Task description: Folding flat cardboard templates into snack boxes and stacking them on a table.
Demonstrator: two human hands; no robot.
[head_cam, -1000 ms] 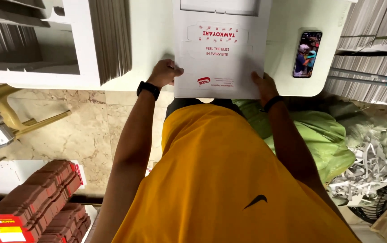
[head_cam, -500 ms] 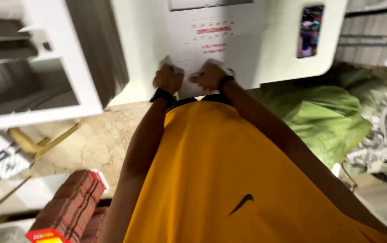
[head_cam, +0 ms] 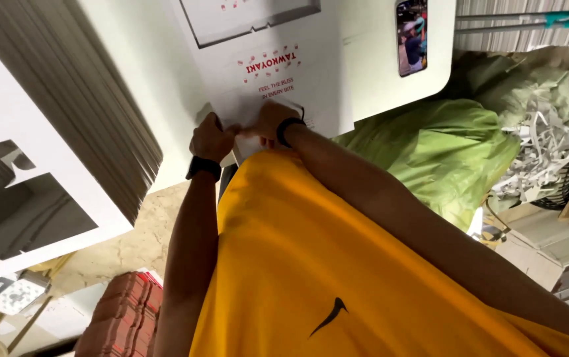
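At table edge: left hand (head_cam: pixel 210 137), right hand (head_cam: pixel 266 123) curled, pinching white carton blank (head_cam: pixel 284 73) near edge.

Two hands (head_cam: pixel 241 135), one flat white carton (head_cam: pixel 264 73), one phone (head_cam: pixel 411 36), one green bag (head_cam: pixel 443 152).

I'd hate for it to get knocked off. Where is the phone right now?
In the head view the phone lies screen-up at the upper right, on the white table, right of the flat white carton sheet that both hands press.

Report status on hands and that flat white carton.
Both hands, left and right, pinch carton blank at near edge. Phone beside it, apart. Nothing blocking.
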